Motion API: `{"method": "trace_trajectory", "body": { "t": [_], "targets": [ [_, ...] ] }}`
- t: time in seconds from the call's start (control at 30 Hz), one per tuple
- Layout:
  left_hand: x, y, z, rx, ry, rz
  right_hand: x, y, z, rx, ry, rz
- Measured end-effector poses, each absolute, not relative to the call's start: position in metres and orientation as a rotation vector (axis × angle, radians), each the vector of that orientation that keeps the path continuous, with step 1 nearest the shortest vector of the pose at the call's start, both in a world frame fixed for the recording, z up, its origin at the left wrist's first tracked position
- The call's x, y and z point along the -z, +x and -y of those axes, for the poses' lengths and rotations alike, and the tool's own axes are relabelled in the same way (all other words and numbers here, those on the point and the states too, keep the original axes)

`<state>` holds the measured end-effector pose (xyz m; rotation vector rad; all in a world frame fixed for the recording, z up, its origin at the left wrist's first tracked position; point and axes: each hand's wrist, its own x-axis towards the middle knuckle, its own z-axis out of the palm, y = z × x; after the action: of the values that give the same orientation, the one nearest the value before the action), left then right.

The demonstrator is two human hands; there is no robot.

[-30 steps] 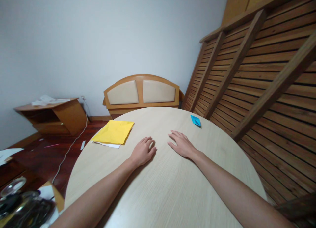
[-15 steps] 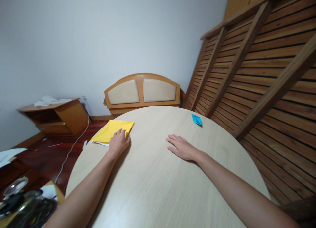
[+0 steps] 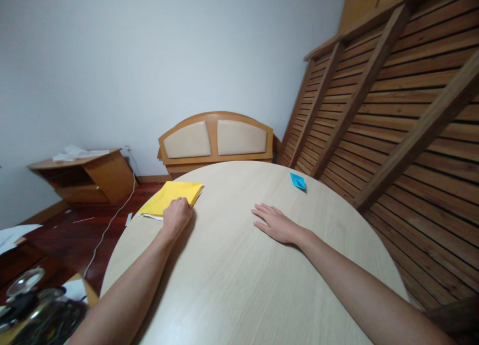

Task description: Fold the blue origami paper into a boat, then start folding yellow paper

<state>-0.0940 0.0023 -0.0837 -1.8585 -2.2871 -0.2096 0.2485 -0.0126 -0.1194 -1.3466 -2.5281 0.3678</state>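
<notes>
My left hand (image 3: 177, 217) is closed, its fingers curled at the near right edge of a flat stack of yellow paper (image 3: 168, 193). The hand covers that corner, so its fingertips are hidden. White sheets show under the yellow paper at its edges. Palm down on the pale round table (image 3: 232, 275), my right hand (image 3: 277, 223) lies flat with its fingers apart, holding nothing. Beyond it, toward the far right rim, lies a small folded blue paper piece (image 3: 298, 181), which neither hand touches.
Behind the table stands a wooden headboard (image 3: 217, 135) with cream panels. A slatted wooden frame (image 3: 374, 125) leans along the right side. To the left are a low cabinet (image 3: 101, 178) with papers on top, a white cable (image 3: 108, 225) on the floor, and a glass pot (image 3: 41, 305).
The fingers of my left hand have curled in and closed at the yellow paper's edge; the hand has drawn back slightly. My right hand and the blue paper have stayed put.
</notes>
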Motion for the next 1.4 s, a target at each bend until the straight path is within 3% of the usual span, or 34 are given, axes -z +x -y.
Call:
{"method": "trace_trajectory", "body": {
  "t": [0.37, 0.7, 0.97, 1.27, 1.4],
  "targets": [
    [0.075, -0.015, 0.041, 0.316, -2.318, 1.832, 0.113, 0.247, 0.015, -0.31, -1.394, 2.491],
    [0.089, 0.026, 0.068, 0.42, -3.148, 0.977, 0.088, 0.273, 0.0, 0.031, -1.704, 1.847],
    [0.09, 0.022, 0.071, 0.53, -3.405, 0.694, 0.083, 0.256, 0.015, -0.083, -1.33, 2.039],
    [0.111, 0.011, 0.049, 0.891, -2.927, 1.388, 0.112, 0.224, 0.034, -0.37, -1.267, 2.512],
    [0.123, 0.004, 0.041, 0.62, -2.886, 1.498, 0.113, 0.222, 0.04, -0.468, -1.297, 2.573]
  ]
}}
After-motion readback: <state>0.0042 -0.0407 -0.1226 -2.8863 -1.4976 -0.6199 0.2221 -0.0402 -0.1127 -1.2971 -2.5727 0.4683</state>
